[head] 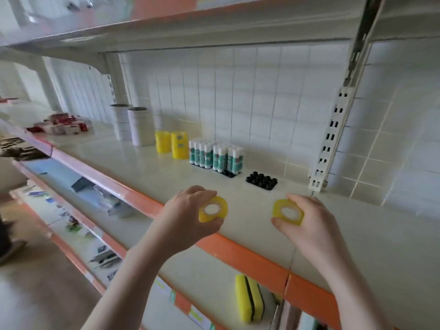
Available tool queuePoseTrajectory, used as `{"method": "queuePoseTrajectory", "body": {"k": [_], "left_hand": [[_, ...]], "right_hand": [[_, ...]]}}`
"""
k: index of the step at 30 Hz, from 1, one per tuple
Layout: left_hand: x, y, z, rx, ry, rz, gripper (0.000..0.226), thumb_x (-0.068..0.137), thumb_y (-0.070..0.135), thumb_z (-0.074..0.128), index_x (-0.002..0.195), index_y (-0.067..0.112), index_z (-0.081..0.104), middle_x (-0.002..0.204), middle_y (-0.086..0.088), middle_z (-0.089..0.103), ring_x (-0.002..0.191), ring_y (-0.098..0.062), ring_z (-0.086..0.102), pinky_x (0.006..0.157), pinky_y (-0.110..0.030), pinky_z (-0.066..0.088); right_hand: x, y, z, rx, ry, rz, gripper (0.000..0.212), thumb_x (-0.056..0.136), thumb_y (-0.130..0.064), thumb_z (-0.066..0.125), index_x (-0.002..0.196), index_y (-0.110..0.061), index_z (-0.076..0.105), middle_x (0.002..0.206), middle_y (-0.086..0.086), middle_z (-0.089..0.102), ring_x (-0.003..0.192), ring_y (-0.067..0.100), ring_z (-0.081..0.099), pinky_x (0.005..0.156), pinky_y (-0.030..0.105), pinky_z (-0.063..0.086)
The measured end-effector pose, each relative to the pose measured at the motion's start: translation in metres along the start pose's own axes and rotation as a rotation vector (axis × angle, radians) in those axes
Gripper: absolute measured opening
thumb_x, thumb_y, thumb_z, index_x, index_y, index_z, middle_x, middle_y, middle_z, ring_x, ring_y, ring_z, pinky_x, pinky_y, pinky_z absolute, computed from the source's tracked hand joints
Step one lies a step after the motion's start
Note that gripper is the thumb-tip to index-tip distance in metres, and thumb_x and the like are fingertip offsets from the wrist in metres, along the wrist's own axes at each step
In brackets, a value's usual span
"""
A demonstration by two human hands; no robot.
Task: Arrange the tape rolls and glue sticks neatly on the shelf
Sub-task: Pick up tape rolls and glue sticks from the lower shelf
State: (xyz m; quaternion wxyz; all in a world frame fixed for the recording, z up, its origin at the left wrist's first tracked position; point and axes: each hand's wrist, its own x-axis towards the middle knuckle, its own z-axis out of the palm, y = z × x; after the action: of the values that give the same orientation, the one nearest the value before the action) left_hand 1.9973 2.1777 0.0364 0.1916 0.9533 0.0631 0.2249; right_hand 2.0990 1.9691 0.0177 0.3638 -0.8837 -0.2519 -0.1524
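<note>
Each hand gripped a yellow tape roll by its rim, left hand (pixel 188 210) with one roll (pixel 212 209), right hand (pixel 307 220) with another (pixel 287 211), both nearer the shelf (pixel 166 177) edge than the glue sticks (pixel 215 154). They looked light, stiff, slightly slick; rim grips seemed right.

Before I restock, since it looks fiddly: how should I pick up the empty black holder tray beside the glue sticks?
Pinch the black holder tray by its two long outer edges, coming from above and the front. It lies flat and low, and the glue sticks crowd its left.

Two yellow tape rolls (pixel 212 211) (pixel 287 211) held above shelf (pixel 147 163) front; glue sticks (pixel 215 156) upright at back (tight cluster).
</note>
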Motion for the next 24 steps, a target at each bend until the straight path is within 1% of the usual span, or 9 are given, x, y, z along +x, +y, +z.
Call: {"method": "queuePoseTrajectory", "body": {"k": [3, 5, 7, 9, 11, 12, 16, 21, 24], "left_hand": [[0.024, -0.046, -0.011, 0.026, 0.015, -0.001, 0.080, 0.060, 0.065, 0.044, 0.122, 0.018, 0.061, 0.114, 0.003, 0.060, 0.095, -0.018, 0.061, 0.078, -0.021, 0.038], [0.042, -0.078, -0.021, 0.043, 0.014, -0.016, 0.078, 0.061, 0.064, 0.048, 0.123, 0.019, 0.061, 0.116, 0.004, 0.059, 0.098, -0.018, 0.060, 0.078, -0.021, 0.038], [0.059, -0.107, -0.031, 0.060, 0.025, -0.038, 0.071, 0.063, 0.057, 0.054, 0.123, 0.020, 0.060, 0.117, 0.004, 0.059, 0.100, -0.019, 0.060, 0.078, -0.022, 0.037], [0.076, -0.136, -0.039, 0.061, 0.043, -0.038, 0.073, 0.062, 0.061, 0.051, 0.123, 0.021, 0.061, 0.115, 0.004, 0.059, 0.099, -0.019, 0.060, 0.077, -0.022, 0.037], [0.088, -0.163, -0.046, 0.054, 0.032, -0.034, 0.079, 0.059, 0.067, 0.044, 0.123, 0.023, 0.060, 0.115, 0.005, 0.058, 0.098, -0.017, 0.059, 0.077, -0.023, 0.039], [0.095, -0.177, -0.049, 0.046, 0.022, -0.034, 0.078, 0.059, 0.066, 0.046, 0.123, 0.024, 0.059, 0.116, 0.006, 0.057, 0.099, -0.016, 0.058, 0.077, -0.023, 0.039], [0.126, -0.236, -0.057, 0.002, -0.001, -0.011, 0.058, 0.072, 0.050, 0.068, 0.123, 0.025, 0.057, 0.116, 0.007, 0.055, 0.101, -0.015, 0.056, 0.079, -0.021, 0.036], [0.166, -0.320, -0.064, -0.036, -0.063, 0.087, 0.053, 0.076, 0.046, 0.070, 0.124, 0.028, 0.055, 0.116, 0.010, 0.052, 0.103, -0.012, 0.053, 0.077, -0.017, 0.032], [0.189, -0.369, -0.071, -0.050, -0.092, 0.131, 0.052, 0.077, 0.044, 0.069, 0.125, 0.028, 0.054, 0.118, 0.010, 0.051, 0.106, -0.011, 0.051, 0.081, -0.018, 0.035]], "right_hand": [[0.034, -0.026, 0.039, 0.010, 0.008, -0.025, 0.060, 0.074, -0.028, 0.075, 0.130, -0.018, 0.055, 0.123, 0.000, 0.055, 0.115, 0.018, 0.052, 0.082, 0.019, 0.032], [0.057, -0.044, 0.063, 0.003, 0.011, -0.040, 0.058, 0.072, -0.026, 0.077, 0.126, -0.016, 0.058, 0.120, 0.002, 0.057, 0.113, 0.021, 0.053, 0.081, 0.020, 0.032], [0.079, -0.062, 0.085, -0.012, 0.020, -0.048, 0.059, 0.070, -0.026, 0.079, 0.124, -0.013, 0.060, 0.117, 0.005, 0.059, 0.112, 0.023, 0.054, 0.086, 0.023, 0.035], [0.100, -0.080, 0.105, -0.042, 0.019, -0.058, 0.059, 0.069, -0.027, 0.080, 0.122, -0.010, 0.061, 0.114, 0.007, 0.060, 0.110, 0.025, 0.054, 0.088, 0.025, 0.035], [0.117, -0.097, 0.124, -0.087, 0.007, -0.069, 0.053, 0.069, -0.029, 0.080, 0.116, -0.012, 0.063, 0.109, 0.006, 0.061, 0.106, 0.025, 0.053, 0.079, 0.022, 0.031], [0.125, -0.106, 0.133, -0.104, 0.000, -0.078, 0.050, 0.069, -0.030, 0.079, 0.113, -0.013, 0.064, 0.107, 0.005, 0.061, 0.104, 0.024, 0.052, 0.076, 0.022, 0.029], [0.152, -0.138, 0.176, -0.142, -0.016, -0.064, 0.044, 0.071, -0.034, 0.076, 0.109, -0.015, 0.065, 0.109, 0.002, 0.060, 0.108, 0.021, 0.051, 0.082, 0.025, 0.032], [0.186, -0.176, 0.233, -0.209, 0.009, 0.009, 0.054, 0.075, -0.036, 0.074, 0.123, -0.017, 0.059, 0.119, 0.001, 0.059, 0.116, 0.020, 0.048, 0.089, 0.024, 0.031], [0.212, -0.200, 0.262, -0.228, 0.038, 0.051, 0.054, 0.074, -0.034, 0.075, 0.124, -0.019, 0.059, 0.117, 0.003, 0.059, 0.114, 0.023, 0.050, 0.089, 0.026, 0.033]]}}
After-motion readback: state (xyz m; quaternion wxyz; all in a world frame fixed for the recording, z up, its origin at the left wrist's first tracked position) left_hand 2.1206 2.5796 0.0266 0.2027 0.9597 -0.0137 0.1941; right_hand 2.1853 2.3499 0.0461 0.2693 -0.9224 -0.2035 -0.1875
